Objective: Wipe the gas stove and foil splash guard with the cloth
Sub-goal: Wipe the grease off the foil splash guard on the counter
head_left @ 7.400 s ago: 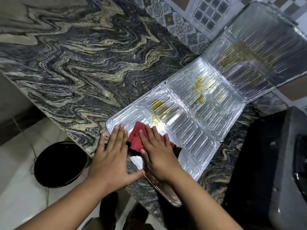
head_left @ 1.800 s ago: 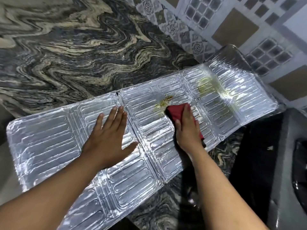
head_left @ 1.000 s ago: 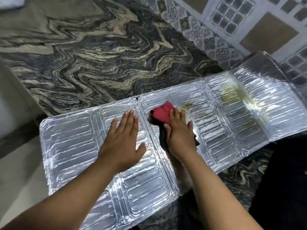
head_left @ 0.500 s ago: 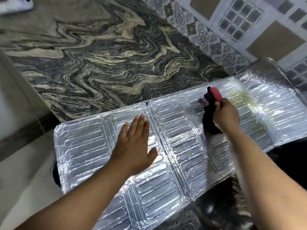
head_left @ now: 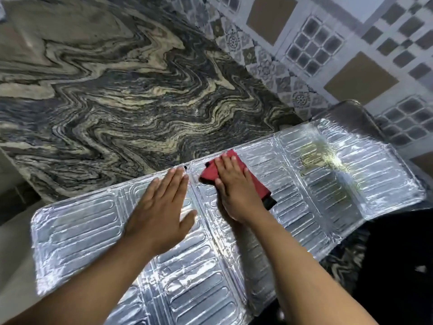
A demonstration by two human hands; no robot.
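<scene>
The right hand (head_left: pixel 236 186) lay flat, fingers together, pressing a red cloth (head_left: pixel 210 172) onto the foil splash guard (head_left: pixel 304 200) near its far edge. Just left, the left hand (head_left: pixel 161 207) rested palm down, fingers extended, on the foil. The unfolded guard lay across the marbled countertop (head_left: pixel 117 102), yellowish stains (head_left: pixel 314 158) to the right.
</scene>
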